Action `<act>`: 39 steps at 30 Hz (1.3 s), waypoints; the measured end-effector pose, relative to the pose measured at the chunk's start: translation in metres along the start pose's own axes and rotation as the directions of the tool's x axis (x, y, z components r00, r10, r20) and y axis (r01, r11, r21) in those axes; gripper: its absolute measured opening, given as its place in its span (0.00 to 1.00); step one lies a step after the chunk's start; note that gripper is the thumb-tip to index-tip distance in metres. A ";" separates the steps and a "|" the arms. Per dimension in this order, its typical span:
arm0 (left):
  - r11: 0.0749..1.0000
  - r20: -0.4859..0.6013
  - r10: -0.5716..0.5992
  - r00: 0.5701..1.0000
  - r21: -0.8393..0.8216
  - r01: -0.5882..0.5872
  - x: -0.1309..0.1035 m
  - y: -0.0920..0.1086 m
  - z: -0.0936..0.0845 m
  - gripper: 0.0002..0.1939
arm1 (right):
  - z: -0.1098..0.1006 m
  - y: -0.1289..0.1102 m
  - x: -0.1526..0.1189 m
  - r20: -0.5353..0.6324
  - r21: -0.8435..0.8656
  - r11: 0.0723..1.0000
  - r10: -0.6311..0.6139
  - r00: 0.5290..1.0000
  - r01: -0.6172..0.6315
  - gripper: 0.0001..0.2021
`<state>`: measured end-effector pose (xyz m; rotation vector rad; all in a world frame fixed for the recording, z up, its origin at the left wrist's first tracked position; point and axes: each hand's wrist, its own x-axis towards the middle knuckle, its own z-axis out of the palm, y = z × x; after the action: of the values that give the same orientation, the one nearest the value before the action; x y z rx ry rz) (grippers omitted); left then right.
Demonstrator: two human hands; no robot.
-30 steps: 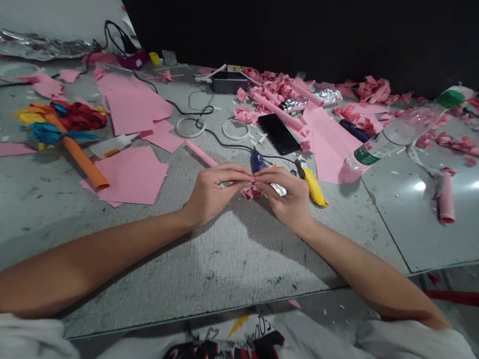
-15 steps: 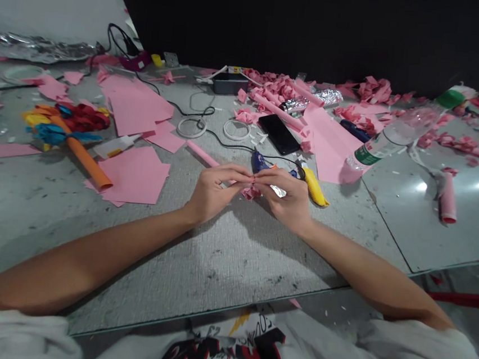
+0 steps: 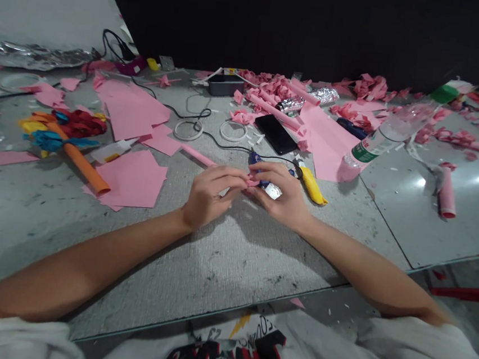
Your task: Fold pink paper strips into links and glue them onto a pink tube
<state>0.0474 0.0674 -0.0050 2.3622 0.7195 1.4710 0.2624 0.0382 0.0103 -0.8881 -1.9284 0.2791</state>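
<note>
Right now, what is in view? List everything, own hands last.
Paper piece: 1, pink, held, centre
Tubes: several, pink, centre, right
Orange tube: 1, orange, left
Paper bunch: 1, multicoloured, left
Sheets: several, pink, left, right
Crumpled paper: lots, mostly pink, back
Rings: at least 2, white, centre
Phone: 1, black, centre
Blue items: 2, centre, right
Yellow tool: 1, yellow, centre
Bottle: 1, clear, right
Box: 1, grey, back
Purple block: 1, back left
Cables: some, black, left, centre
Foil: several, silver, back
Table: 1, grey, beneath
Shirt: 1, white, front
Left hand: 1, centre
Right hand: 1, centre
</note>
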 end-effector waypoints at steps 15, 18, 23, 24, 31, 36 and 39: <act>0.997 -0.024 0.065 0.998 0.041 -0.064 0.002 0.000 -0.003 0.07 | 0.001 0.000 -0.004 -0.043 -0.105 0.986 -0.133 0.990 0.127 0.06; 1.000 -0.011 0.010 1.000 0.006 -0.010 0.003 -0.001 -0.003 0.07 | 0.000 0.000 -0.003 -0.048 -0.109 0.987 -0.122 0.991 0.117 0.06; 0.866 0.033 -0.361 0.932 -0.360 0.348 0.003 -0.002 0.005 0.10 | -0.001 -0.001 -0.003 -0.086 -0.098 0.989 -0.118 0.989 0.110 0.05; 0.798 0.086 -0.432 0.898 -0.428 0.425 0.003 -0.003 0.006 0.11 | -0.001 -0.001 -0.003 -0.089 -0.099 0.991 -0.103 0.991 0.094 0.05; 0.544 0.311 -0.544 0.780 -0.577 0.609 0.008 0.000 0.010 0.10 | 0.000 0.002 -0.004 -0.104 -0.107 0.993 -0.069 0.992 0.058 0.07; 0.503 0.320 -0.549 0.772 -0.611 0.611 0.006 0.005 0.012 0.09 | 0.000 0.003 -0.003 -0.090 -0.132 0.987 -0.102 0.991 0.090 0.05; 0.478 0.292 -0.582 0.759 -0.632 0.610 0.005 0.002 0.012 0.09 | -0.001 0.004 -0.002 -0.036 -0.121 0.988 -0.099 0.994 0.094 0.03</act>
<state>0.0604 0.0691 -0.0060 1.3286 0.7016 1.0838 0.2658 0.0395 0.0074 -0.8678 -1.9586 0.0880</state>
